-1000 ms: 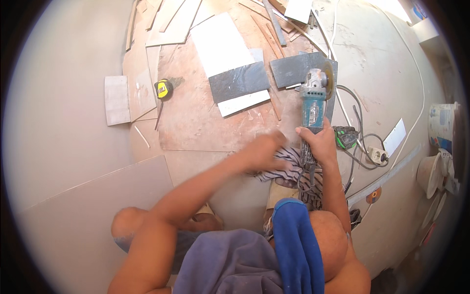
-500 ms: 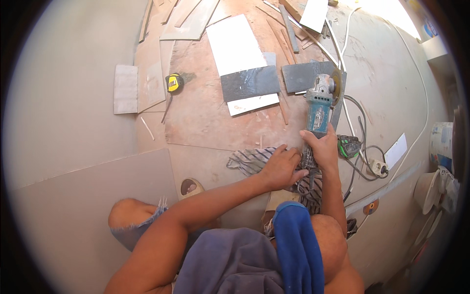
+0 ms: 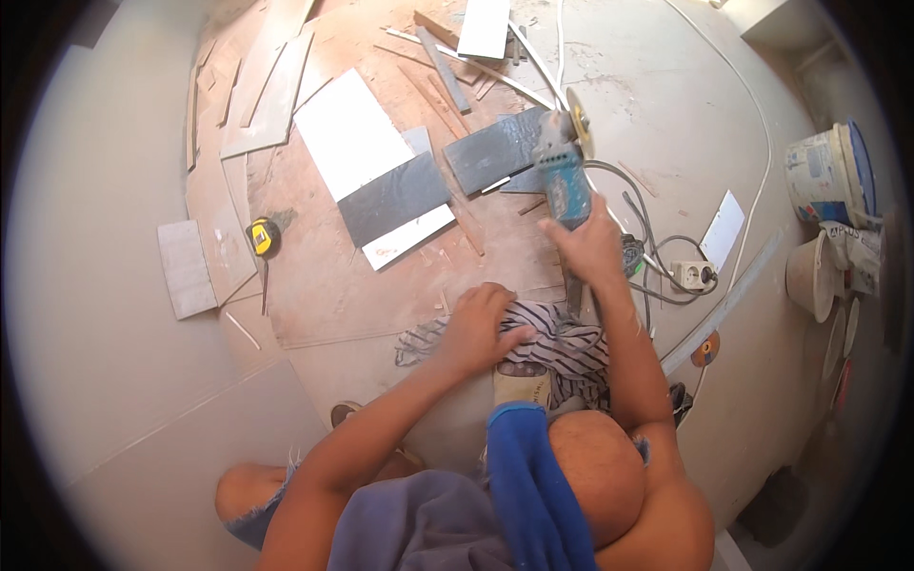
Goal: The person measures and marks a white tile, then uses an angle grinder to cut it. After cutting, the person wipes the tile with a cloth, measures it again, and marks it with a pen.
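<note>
- Right hand (image 3: 592, 246): grip wrapped round grinder (image 3: 566, 186) body, thumb on its left side.
- Grinder points away from the person, disc (image 3: 580, 124) on its right; head overlaps right end of right dark tile (image 3: 487, 154) in view, contact unclear.
- Left hand (image 3: 478, 328): palm down on striped cloth (image 3: 557, 328), fingers part-spread; can't tell if grip pinches fabric.
- Left dark tile (image 3: 395, 202) lies across white panel (image 3: 347, 133).
- Tape measure (image 3: 263, 237) left of both.

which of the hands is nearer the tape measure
Left: the left hand is on the striped cloth, below and right of the tape measure; the right hand, holding the grinder, is farther right.
</note>
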